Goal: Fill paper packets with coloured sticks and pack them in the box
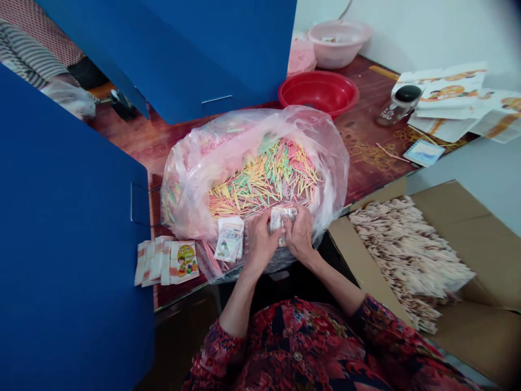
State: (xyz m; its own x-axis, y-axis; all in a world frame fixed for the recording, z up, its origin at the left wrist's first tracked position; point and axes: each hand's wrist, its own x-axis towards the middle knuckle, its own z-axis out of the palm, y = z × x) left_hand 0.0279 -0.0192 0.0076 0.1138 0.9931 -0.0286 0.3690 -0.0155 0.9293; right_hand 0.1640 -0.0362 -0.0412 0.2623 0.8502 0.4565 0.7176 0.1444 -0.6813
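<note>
Both hands meet over the near edge of a big clear plastic bag (325, 146) filled with coloured sticks (264, 176). My left hand (260, 241) and my right hand (300, 233) are both closed on one small printed packet (280, 217), pinching it from either side. A second small notebook-like packet (230, 239) lies on the bag's rim just left of my left hand. A fanned row of similar printed packets (166, 262) lies on the wooden table to the left.
Blue panels (73, 244) stand at the left and back. A red bowl (318, 91) and a pink bowl (338, 41) sit behind the bag. Rubber bands (374, 155), a jar (401, 103) and printed sheets (456, 98) lie right. A cardboard box (480, 228) holds pale bundles.
</note>
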